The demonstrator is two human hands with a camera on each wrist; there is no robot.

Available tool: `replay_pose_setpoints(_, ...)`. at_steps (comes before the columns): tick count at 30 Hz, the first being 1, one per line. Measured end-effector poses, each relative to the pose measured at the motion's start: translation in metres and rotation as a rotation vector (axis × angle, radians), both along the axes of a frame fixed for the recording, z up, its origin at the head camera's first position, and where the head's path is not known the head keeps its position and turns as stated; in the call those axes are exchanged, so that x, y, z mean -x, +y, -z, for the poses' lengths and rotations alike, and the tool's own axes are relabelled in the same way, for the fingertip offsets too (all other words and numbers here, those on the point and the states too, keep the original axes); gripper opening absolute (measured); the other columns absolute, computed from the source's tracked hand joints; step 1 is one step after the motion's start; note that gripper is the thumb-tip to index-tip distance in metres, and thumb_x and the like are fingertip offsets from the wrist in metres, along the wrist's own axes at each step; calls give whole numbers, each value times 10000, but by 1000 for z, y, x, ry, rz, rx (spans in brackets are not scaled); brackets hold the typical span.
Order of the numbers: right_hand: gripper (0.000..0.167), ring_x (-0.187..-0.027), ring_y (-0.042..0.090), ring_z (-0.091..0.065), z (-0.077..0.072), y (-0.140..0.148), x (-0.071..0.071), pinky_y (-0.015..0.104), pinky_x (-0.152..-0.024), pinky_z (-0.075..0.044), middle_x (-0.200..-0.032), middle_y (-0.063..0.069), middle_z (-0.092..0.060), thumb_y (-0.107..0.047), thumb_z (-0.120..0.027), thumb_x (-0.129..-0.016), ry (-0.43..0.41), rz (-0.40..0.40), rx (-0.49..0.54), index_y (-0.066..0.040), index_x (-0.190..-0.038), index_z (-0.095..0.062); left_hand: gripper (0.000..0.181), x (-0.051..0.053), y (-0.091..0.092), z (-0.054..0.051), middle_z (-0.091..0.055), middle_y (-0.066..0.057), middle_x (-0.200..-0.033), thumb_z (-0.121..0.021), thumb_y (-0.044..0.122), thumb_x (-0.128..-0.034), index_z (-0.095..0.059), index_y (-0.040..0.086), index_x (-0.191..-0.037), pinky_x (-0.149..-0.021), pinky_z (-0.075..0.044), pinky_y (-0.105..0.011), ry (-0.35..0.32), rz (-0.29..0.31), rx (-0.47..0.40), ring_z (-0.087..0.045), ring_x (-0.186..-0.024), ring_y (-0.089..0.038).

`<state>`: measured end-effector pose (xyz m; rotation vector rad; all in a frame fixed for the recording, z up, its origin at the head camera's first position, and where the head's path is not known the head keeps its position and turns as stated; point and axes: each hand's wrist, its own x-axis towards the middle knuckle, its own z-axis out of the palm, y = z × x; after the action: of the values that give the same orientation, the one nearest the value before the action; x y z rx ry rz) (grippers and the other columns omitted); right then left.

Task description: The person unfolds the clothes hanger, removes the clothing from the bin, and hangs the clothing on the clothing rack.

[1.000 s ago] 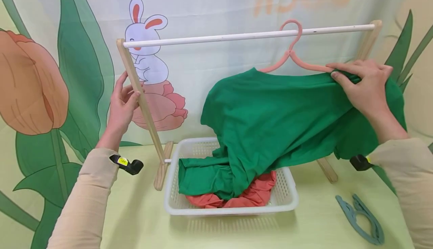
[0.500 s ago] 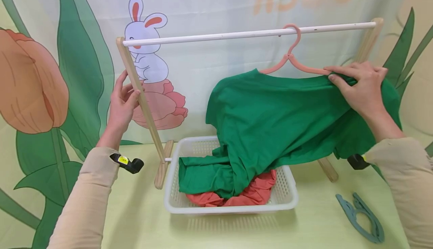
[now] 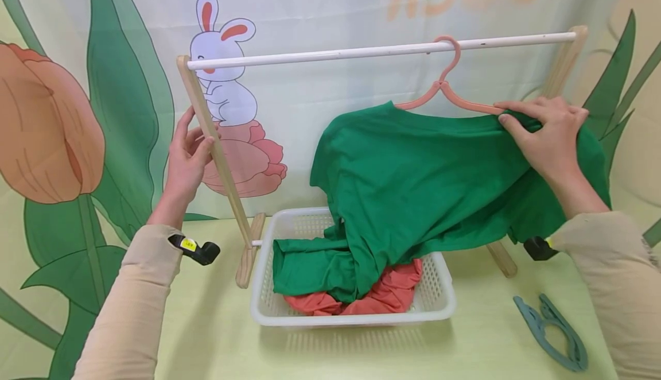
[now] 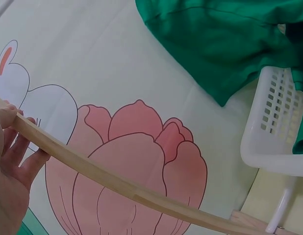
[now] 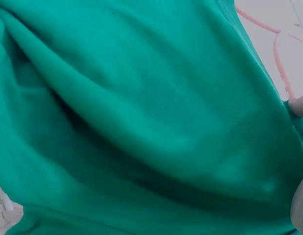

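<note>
A green shirt (image 3: pixel 413 173) hangs on a pink hanger (image 3: pixel 444 84), whose hook loops over the white rod (image 3: pixel 330 55). My right hand (image 3: pixel 549 136) pinches the shirt's shoulder and the hanger's right arm between thumb and fingers; in the right wrist view the shirt (image 5: pixel 141 117) fills most of the picture. My left hand (image 3: pixel 188 159) grips the rack's left wooden post (image 3: pixel 217 150), thumb in front and fingers behind. The left wrist view shows that hand (image 4: pixel 14 166) around the post (image 4: pixel 117 183). The shirt's lower part drapes into a basket.
The white basket (image 3: pixel 356 321) stands below the rod and holds red cloth (image 3: pixel 397 294) under green fabric. A folded blue-green hanger (image 3: pixel 552 334) lies on the table (image 3: pixel 222 334) at the right. Behind the rack hangs a printed backdrop (image 3: pixel 310 1).
My right hand has shifted slightly left and down with the shirt's shoulder. The hanger's hook has lowered slightly against the rod. My left hand has stayed on the post.
</note>
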<state>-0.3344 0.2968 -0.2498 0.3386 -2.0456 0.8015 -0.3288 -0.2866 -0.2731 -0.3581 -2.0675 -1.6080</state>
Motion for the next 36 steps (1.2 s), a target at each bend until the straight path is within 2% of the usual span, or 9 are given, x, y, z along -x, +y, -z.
replay_pose_setpoints(6, 223, -916, -149, -318, 2, -4, -1, 346, -899, -118, -861, -431, -451, -254, -719, -890, 59, 22, 0, -205, -1099, -778, 625, 1, -1, 0, -526, -121, -1403, -520, 158, -1022, -277, 432, -1528, -1058, -409, -605, -3, 4, -9, -586, -1213, -97)
replay_pose_setpoints(9, 205, -951, -140, -340, 2, -7, -2, 341, -917, -127, -907, -379, -492, -235, -725, -880, 84, 27, 3, -211, -1073, -788, 630, 1, -2, 0, -513, -144, -1420, -527, 159, -1019, -276, 430, -1529, -1062, -405, -605, -4, 7, -16, -589, -1203, -83)
replay_pose_setpoints(14, 200, -982, -81, -368, 0, -13, -5, 345, -940, -136, -959, 43, -697, -198, -720, -880, 96, 43, -9, -184, -1067, -789, 630, 1, -2, 1, -538, -97, -1399, -530, 160, -1017, -280, 435, -1526, -1063, -410, -609, -7, -3, -18, -592, -1191, -60)
replay_pose_setpoints(16, 204, -982, 35, -456, 0, -15, -8, 363, -949, -136, -1012, 179, -703, -181, -713, -883, 106, 57, -18, -161, -1072, -786, 631, 1, -3, 1, -542, -84, -1391, -529, 158, -1018, -279, 433, -1527, -1063, -411, -605, -9, -5, -16, -592, -1192, -61)
replay_pose_setpoints(17, 205, -988, 111, -495, 0, -17, -9, 375, -957, -137, -1023, 197, -703, -176, -710, -886, 111, 64, -22, -150, -1075, -785, 632, 1, -3, 1, -540, -89, -1395, -529, 158, -1018, -278, 433, -1528, -1064, -411, -602, -10, -4, -15, -591, -1194, -60)
replay_pose_setpoints(20, 199, -1037, 345, -533, 1, -25, -16, 409, -993, -143, -1060, 211, -703, -154, -697, -894, 140, 80, -36, -115, -1070, -782, 633, 1, -3, 1, -517, -131, -1420, -530, 158, -1017, -276, 430, -1529, -1068, -405, -596, -12, 1, -20, -588, -1199, -60)
replay_pose_setpoints(22, 205, -1083, 419, -516, 1, -31, -21, 442, -1015, -146, -1098, 213, -692, -144, -681, -906, 159, 83, -62, -94, -1083, -772, 632, 1, -2, 1, -504, -152, -1431, -528, 159, -1018, -274, 429, -1530, -1068, -404, -592, -10, 0, -18, -587, -1201, -61)
replay_pose_setpoints(30, 239, -1089, 421, -460, 0, -66, -38, 470, -1022, -174, -1193, 204, -635, -90, -670, -902, 231, 4, -114, -75, -1130, -740, 629, 1, 0, 2, -483, -187, -1448, -507, 146, -1026, -267, 436, -1530, -1069, -412, -589, -18, -15, -14, -576, -1246, -131)
replay_pose_setpoints(36, 297, -1066, 378, -502, 15, -107, -41, 563, -965, -243, -1157, 172, -669, -43, -754, -827, 222, -148, -186, -88, -1120, -735, 634, 1, -2, 2, -525, -106, -1405, -508, 133, -1024, -270, 429, -1532, -1071, -410, -582, -24, -15, -26, -571, -1255, -161)
